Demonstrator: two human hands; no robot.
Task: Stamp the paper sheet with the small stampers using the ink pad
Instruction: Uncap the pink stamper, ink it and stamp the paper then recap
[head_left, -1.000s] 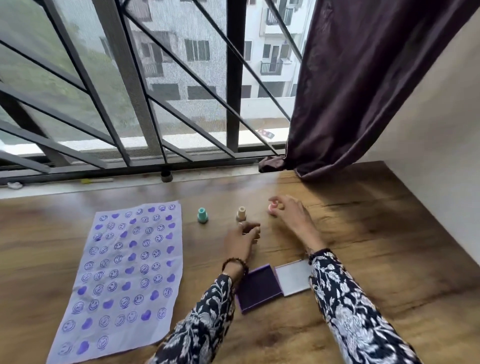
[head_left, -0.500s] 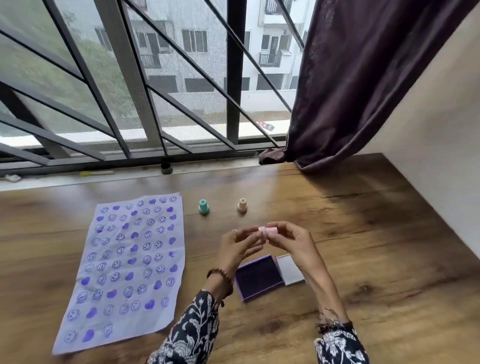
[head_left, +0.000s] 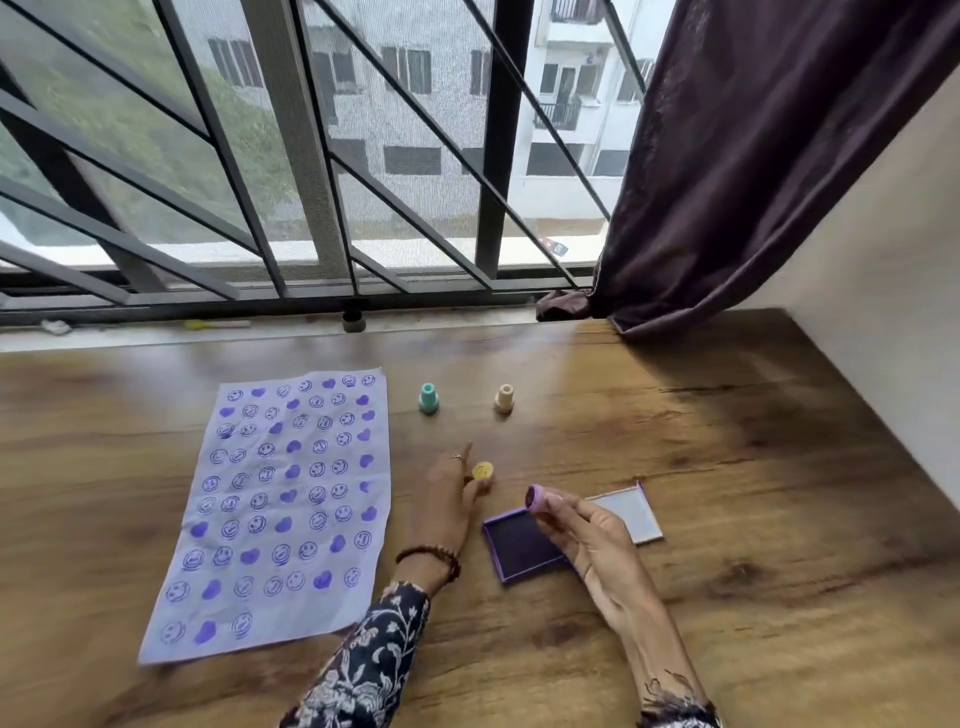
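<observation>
A paper sheet (head_left: 291, 499) covered with purple smileys and hearts lies on the left of the wooden table. My right hand (head_left: 587, 530) pinches a small pink stamper (head_left: 537, 498), its purple inked face turned up and left, just above the open purple ink pad (head_left: 519, 548). My left hand (head_left: 447, 499) rests right of the sheet and holds a round yellow cap (head_left: 483, 472) with a smiley on it at its fingertips. A teal stamper (head_left: 428, 399) and a cream stamper (head_left: 504, 399) stand upright farther back.
The ink pad's lid (head_left: 631, 512) lies open to the right of the pad. A barred window (head_left: 311, 156) runs along the table's far edge, a dark curtain (head_left: 753, 156) hangs at the back right, and a white wall (head_left: 893, 312) bounds the right side.
The hands, together on the pink stamper half a second ago, have parted: the left holds the pulled-off cap, the right holds the stamper over the ink pad. A second ago the right hand reached for it.
</observation>
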